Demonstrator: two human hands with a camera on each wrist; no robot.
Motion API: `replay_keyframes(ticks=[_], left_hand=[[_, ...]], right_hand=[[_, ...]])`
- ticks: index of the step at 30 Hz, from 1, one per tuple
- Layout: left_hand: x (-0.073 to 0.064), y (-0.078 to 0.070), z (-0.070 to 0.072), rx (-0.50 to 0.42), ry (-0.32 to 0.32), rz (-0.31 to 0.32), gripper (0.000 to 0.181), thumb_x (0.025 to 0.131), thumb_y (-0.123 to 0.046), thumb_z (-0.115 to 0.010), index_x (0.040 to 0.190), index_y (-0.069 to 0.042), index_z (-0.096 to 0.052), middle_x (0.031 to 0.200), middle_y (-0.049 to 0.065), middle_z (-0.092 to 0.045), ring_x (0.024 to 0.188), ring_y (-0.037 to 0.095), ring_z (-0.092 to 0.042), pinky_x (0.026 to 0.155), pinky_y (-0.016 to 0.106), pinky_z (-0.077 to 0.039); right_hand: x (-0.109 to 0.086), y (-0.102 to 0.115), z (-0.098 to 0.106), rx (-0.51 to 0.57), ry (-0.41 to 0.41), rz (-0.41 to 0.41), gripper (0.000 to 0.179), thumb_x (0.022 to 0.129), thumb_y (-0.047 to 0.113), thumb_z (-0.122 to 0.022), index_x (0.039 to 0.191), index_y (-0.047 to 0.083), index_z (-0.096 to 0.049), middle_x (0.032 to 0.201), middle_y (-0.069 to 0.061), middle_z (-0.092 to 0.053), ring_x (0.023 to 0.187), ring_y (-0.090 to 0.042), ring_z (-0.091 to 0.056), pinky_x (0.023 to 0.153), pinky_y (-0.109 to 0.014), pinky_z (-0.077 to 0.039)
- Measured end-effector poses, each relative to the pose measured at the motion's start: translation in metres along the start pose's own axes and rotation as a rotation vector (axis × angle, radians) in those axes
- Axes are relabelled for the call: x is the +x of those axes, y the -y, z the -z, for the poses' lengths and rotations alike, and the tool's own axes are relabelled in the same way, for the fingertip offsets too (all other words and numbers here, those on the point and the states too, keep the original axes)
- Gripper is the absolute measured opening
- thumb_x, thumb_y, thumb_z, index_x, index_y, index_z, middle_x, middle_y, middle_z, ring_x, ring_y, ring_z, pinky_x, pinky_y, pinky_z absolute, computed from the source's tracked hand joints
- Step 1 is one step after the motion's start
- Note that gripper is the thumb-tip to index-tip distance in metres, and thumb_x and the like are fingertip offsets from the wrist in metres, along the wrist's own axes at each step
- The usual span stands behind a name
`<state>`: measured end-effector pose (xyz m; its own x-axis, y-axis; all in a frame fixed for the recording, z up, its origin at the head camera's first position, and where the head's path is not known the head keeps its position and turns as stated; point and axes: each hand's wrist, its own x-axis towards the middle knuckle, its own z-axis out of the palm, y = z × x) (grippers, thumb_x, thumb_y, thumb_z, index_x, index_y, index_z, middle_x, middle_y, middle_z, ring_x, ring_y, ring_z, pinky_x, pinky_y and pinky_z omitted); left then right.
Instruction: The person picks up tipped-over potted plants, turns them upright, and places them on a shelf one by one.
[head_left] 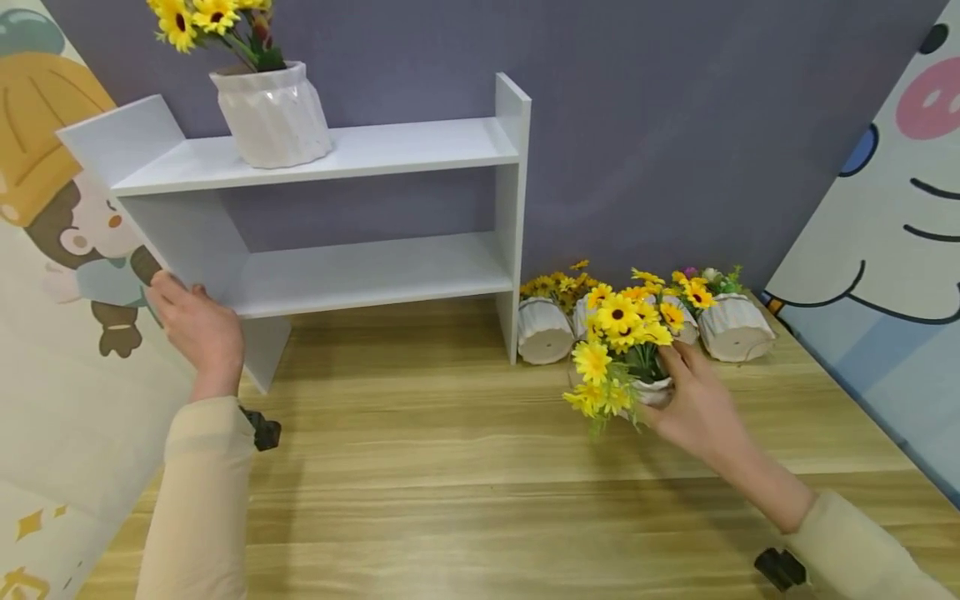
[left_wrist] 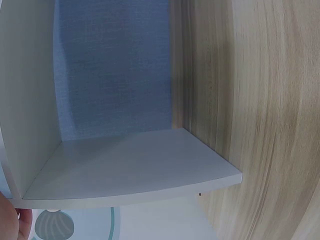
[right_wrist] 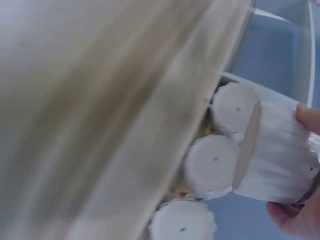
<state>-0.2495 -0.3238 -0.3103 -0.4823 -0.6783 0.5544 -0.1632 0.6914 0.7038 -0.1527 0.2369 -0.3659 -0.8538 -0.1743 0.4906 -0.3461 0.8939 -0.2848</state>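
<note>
At the left of the head view stands a white two-tier shelf [head_left: 390, 262]. My left hand [head_left: 197, 323] grips the edge of its left side panel [left_wrist: 130, 165]; in the left wrist view only some of its fingers [left_wrist: 9, 220] show at the panel's corner. On the right, my right hand [head_left: 701, 408] holds a white ridged flowerpot [right_wrist: 277, 155] with yellow artificial flowers [head_left: 618, 333]. The pot is tilted, blossoms toward the shelf, and thumb and fingers clasp its sides. In the head view flowers and hand hide most of the pot.
A white pot [head_left: 273, 117] of yellow flowers stands on the upper tier. Several more pots lie on their sides along the grey wall [head_left: 660, 142], including one by the shelf [head_left: 544, 332] and one farther right [head_left: 737, 329]. Wood-grain table [head_left: 450, 483] spreads in front.
</note>
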Motion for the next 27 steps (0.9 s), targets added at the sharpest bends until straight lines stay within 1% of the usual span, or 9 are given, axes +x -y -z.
replay_keyframes(ticks=[3, 7, 11, 14, 19, 22, 23, 25, 27], left_hand=[[0.001, -0.001, 0.0, -0.001, 0.003, -0.001, 0.033, 0.095, -0.016, -0.032, 0.128, -0.011, -0.029, 0.123, 0.016, -0.038, 0.112, 0.036, -0.044, 0.092, 0.05, -0.038], [0.001, -0.001, 0.0, 0.0, 0.013, 0.018, 0.034, 0.095, -0.015, -0.032, 0.128, -0.011, -0.028, 0.123, 0.015, -0.038, 0.111, 0.037, -0.045, 0.091, 0.05, -0.039], [0.002, -0.001, 0.001, -0.002, 0.017, 0.023, 0.035, 0.095, -0.016, -0.032, 0.129, -0.011, -0.028, 0.125, 0.015, -0.038, 0.114, 0.036, -0.044, 0.093, 0.049, -0.038], [0.003, -0.001, 0.002, -0.002, 0.015, 0.018, 0.035, 0.095, -0.016, -0.031, 0.129, -0.011, -0.028, 0.126, 0.015, -0.038, 0.115, 0.035, -0.043, 0.094, 0.049, -0.037], [0.002, 0.001, 0.003, 0.001, 0.008, -0.003, 0.034, 0.095, -0.017, -0.032, 0.128, -0.011, -0.028, 0.125, 0.016, -0.038, 0.114, 0.036, -0.043, 0.093, 0.05, -0.037], [0.001, 0.001, 0.003, 0.001, 0.004, -0.02, 0.034, 0.095, -0.016, -0.032, 0.128, -0.01, -0.029, 0.123, 0.017, -0.038, 0.113, 0.037, -0.044, 0.092, 0.051, -0.038], [0.001, 0.001, 0.003, 0.0, 0.002, -0.025, 0.034, 0.094, -0.016, -0.033, 0.127, -0.01, -0.029, 0.123, 0.017, -0.039, 0.112, 0.037, -0.044, 0.091, 0.051, -0.039], [0.0, 0.001, 0.003, -0.002, -0.002, -0.031, 0.034, 0.094, -0.016, -0.033, 0.127, -0.01, -0.029, 0.122, 0.017, -0.039, 0.113, 0.037, -0.044, 0.091, 0.051, -0.039], [-0.001, 0.001, 0.003, -0.002, -0.003, -0.035, 0.033, 0.094, -0.016, -0.033, 0.127, -0.01, -0.03, 0.122, 0.018, -0.039, 0.113, 0.038, -0.044, 0.091, 0.051, -0.039]], right_hand=[[0.008, 0.009, 0.004, -0.007, -0.008, 0.038, 0.08, 0.06, 0.023, -0.078, 0.123, -0.013, -0.045, 0.122, -0.033, -0.042, 0.108, -0.046, -0.043, 0.081, -0.059, -0.041], [0.017, 0.02, 0.01, -0.003, -0.008, 0.074, 0.079, 0.06, 0.025, -0.077, 0.123, -0.013, -0.045, 0.123, -0.032, -0.042, 0.109, -0.046, -0.043, 0.083, -0.059, -0.04], [0.027, 0.033, 0.018, 0.002, -0.014, 0.095, 0.079, 0.06, 0.024, -0.076, 0.124, -0.011, -0.045, 0.123, -0.032, -0.042, 0.105, -0.046, -0.045, 0.077, -0.059, -0.043], [0.037, 0.042, 0.024, 0.001, -0.034, 0.127, 0.079, 0.06, 0.023, -0.076, 0.124, -0.011, -0.045, 0.123, -0.032, -0.042, 0.1, -0.046, -0.048, 0.073, -0.057, -0.044], [0.053, 0.055, 0.032, -0.003, -0.085, 0.232, 0.074, 0.06, 0.021, -0.075, 0.122, -0.011, -0.047, 0.119, -0.031, -0.045, 0.09, -0.04, -0.052, 0.066, -0.05, -0.047], [0.063, 0.064, 0.039, -0.002, -0.102, 0.281, 0.074, 0.061, 0.02, -0.074, 0.123, -0.011, -0.047, 0.118, -0.03, -0.045, 0.092, -0.039, -0.051, 0.067, -0.05, -0.046], [0.066, 0.067, 0.041, 0.003, -0.106, 0.291, 0.075, 0.061, 0.021, -0.074, 0.124, -0.01, -0.047, 0.119, -0.029, -0.045, 0.094, -0.04, -0.051, 0.068, -0.05, -0.046], [0.074, 0.073, 0.047, 0.014, -0.112, 0.307, 0.08, 0.062, 0.025, -0.075, 0.127, -0.009, -0.044, 0.12, -0.029, -0.045, 0.092, -0.038, -0.052, 0.067, -0.048, -0.046], [0.08, 0.08, 0.051, 0.025, -0.118, 0.321, 0.084, 0.063, 0.028, -0.075, 0.131, -0.008, -0.041, 0.122, -0.028, -0.045, 0.086, -0.034, -0.053, 0.063, -0.044, -0.046]])
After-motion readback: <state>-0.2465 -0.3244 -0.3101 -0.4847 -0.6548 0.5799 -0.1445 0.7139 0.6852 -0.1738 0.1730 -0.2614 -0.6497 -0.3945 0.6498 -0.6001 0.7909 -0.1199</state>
